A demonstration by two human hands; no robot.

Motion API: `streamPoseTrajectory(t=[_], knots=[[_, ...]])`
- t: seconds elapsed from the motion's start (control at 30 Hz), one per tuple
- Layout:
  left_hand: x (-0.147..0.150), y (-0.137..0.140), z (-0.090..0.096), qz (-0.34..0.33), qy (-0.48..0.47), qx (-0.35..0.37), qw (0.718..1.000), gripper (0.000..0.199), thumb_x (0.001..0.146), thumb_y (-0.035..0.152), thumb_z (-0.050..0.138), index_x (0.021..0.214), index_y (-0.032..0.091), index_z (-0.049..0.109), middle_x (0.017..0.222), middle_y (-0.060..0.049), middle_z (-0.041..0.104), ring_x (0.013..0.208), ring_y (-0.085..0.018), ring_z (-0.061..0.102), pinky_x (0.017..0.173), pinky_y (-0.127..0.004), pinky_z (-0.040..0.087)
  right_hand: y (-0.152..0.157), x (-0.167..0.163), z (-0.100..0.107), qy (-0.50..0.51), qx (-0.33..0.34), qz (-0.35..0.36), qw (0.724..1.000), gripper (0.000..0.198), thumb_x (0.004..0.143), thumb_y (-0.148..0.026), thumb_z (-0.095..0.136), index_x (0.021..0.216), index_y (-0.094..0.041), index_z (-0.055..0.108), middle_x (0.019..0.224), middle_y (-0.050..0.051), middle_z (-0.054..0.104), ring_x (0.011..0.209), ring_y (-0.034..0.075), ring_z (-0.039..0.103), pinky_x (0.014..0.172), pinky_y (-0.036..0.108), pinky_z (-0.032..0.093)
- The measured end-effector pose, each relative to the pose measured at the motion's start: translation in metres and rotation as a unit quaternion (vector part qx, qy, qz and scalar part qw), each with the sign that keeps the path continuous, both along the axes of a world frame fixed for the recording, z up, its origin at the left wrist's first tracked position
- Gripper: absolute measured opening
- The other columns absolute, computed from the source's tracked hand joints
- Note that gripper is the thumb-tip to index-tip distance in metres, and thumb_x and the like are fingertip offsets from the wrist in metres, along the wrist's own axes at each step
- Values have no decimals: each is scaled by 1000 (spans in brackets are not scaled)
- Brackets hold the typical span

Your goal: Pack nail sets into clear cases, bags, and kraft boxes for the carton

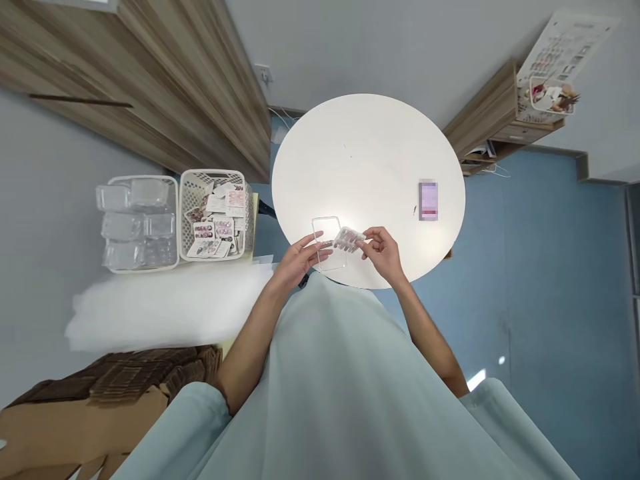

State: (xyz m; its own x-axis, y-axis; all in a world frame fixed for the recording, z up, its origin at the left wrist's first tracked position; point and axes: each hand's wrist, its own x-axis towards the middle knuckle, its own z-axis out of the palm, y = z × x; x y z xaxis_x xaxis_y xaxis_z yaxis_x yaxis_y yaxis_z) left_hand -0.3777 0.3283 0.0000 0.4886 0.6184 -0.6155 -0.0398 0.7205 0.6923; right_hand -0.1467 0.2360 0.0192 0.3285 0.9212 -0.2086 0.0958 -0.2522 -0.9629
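A small card of press-on nails (349, 239), with several pinkish nails in rows, is tilted above the near part of the round white table (370, 147). My right hand (383, 252) pinches its right edge between thumb and fingers. Beneath the card lies a clear plastic box (326, 221), its outline faint against the white top. My left hand (299, 260) is at the left side of this box, fingers curled over its edge and fingertips close to the card's left end. Part of the box is hidden by the left fingers and the card.
A phone (429, 200) lies on the table's right side. To the left stand a white basket (187, 175) of nail cards and another basket (177, 220) of clear boxes. White packing sheets (165, 303) and folded cardboard (100, 400) are nearer me. A wooden cabinet (200, 87) rises behind.
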Motion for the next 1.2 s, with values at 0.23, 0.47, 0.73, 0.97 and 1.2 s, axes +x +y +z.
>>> streamPoseTrajectory(t=[0.23,0.47,0.73,0.97,1.2], knots=[[20,-2,1,-35,-20,-5,999,64,89,40,83,145,17,65,121,-13,80,116,-26,74,111,-44,52,-7,0,8,-26,-30,111,993,31,95,-55,72,107,-27,66,95,-1,73,61,13,64,63,30,48],[20,-8,10,-29,-17,-1,999,64,90,41,83,147,18,63,130,-17,78,122,-28,73,112,-45,51,-13,6,-2,-110,-18,158,981,24,99,-50,68,111,-29,68,100,0,74,69,15,61,68,30,48],[22,-15,17,-6,-10,1,1000,62,90,41,83,145,19,65,131,-17,77,121,-28,73,111,-46,52,-14,0,0,-219,7,180,959,17,103,-38,64,115,-27,68,110,4,70,71,15,61,70,31,50],[23,-19,22,0,-5,-4,1000,65,89,43,83,146,17,65,130,-17,77,118,-28,74,111,-46,52,-14,-1,-2,-287,5,186,940,20,102,-35,69,120,-27,71,110,4,67,73,14,61,65,29,47],[19,-20,20,3,-12,0,1000,65,89,43,84,146,17,65,128,-16,78,116,-28,75,111,-46,52,-9,-4,2,-250,32,144,957,22,102,-46,68,106,-27,77,101,3,70,68,13,58,65,30,47]])
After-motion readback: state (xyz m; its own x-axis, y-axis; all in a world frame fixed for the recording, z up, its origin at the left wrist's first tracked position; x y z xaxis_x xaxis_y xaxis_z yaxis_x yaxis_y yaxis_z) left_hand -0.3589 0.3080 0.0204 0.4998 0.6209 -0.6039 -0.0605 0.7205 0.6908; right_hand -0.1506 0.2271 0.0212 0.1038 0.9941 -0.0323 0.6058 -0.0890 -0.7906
